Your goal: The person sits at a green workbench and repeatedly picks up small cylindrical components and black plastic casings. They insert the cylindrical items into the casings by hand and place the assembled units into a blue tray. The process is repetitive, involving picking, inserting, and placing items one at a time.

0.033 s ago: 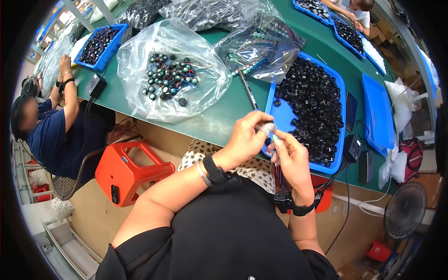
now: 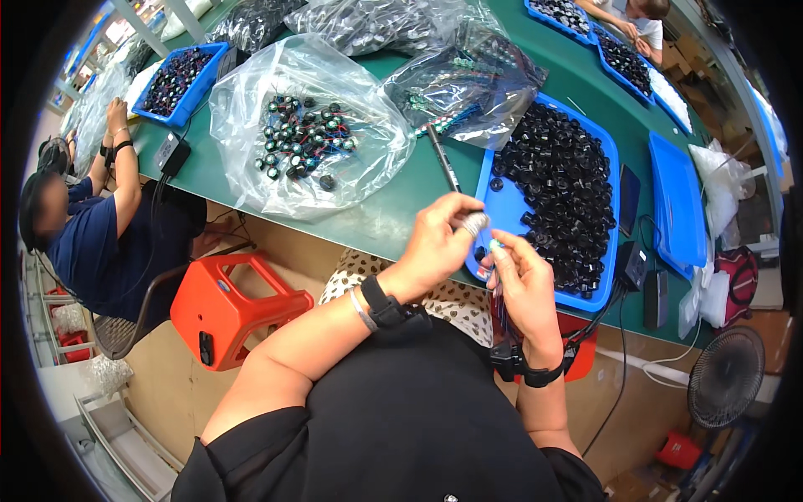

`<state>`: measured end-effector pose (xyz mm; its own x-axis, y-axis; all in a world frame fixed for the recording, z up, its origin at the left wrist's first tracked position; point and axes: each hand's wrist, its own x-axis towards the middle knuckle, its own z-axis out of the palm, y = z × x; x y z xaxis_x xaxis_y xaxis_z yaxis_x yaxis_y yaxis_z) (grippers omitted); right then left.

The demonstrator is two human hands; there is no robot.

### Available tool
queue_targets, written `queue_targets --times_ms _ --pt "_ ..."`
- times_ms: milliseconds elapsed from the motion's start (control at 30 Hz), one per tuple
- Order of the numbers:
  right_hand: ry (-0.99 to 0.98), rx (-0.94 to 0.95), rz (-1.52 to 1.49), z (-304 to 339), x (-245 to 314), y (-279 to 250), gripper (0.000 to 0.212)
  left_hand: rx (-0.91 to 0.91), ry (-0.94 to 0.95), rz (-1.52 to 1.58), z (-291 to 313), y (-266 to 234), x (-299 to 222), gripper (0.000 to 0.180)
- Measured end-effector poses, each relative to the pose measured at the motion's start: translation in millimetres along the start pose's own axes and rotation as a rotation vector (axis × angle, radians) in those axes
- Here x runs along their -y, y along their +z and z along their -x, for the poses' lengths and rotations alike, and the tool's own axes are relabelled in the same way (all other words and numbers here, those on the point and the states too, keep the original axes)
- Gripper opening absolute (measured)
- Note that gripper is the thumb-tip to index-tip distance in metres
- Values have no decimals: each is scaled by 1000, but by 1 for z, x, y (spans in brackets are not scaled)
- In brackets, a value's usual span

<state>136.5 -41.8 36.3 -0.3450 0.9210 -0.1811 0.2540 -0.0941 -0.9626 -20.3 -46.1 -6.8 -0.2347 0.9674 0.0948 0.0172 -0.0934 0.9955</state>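
Observation:
Both of my hands are close together over the near left edge of a blue tray (image 2: 613,201) holding many small black round caps (image 2: 556,167). My right hand (image 2: 527,280) pinches a small part with a pale green top (image 2: 495,244); thin dark wires hang below its fingers. My left hand (image 2: 439,238) is just left of it, fingers curled together, a whitish wrap (image 2: 476,222) around one finger. Whatever those fingers may hold is hidden. A dark round piece shows just below them, and I cannot tell whether it is held or lies in the tray.
Left on the green table (image 2: 381,222), a clear plastic bag (image 2: 238,125) holds wired round parts (image 2: 305,138). A black marker (image 2: 443,159) lies beside the tray, near a dark bag of circuit boards (image 2: 468,84). Empty blue trays (image 2: 676,205) are stacked right. A co-worker (image 2: 109,226) sits left by a red stool (image 2: 217,309).
My left hand has shifted slightly left, opening a small gap from my right hand. The right hand stays almost where it was, still pinching the small part.

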Motion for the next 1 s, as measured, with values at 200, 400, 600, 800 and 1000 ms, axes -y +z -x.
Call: queue_targets --times_ms 200,400,600,800,1000 --pt "-52 -192 -104 -12 -6 -26 29 -195 -35 35 -16 -47 8 18" --pt "-151 -311 273 -18 -18 -38 28 -125 -196 95 -17 -93 18 22" --pt "-560 -488 811 -24 -32 -27 21 -563 380 -538 -36 -155 -13 16" --pt "-640 -539 812 -26 -41 -22 19 -348 657 -1056 -65 -140 -25 34" --pt "-599 -509 758 -25 -41 -25 19 601 556 -866 -15 -11 -22 26"
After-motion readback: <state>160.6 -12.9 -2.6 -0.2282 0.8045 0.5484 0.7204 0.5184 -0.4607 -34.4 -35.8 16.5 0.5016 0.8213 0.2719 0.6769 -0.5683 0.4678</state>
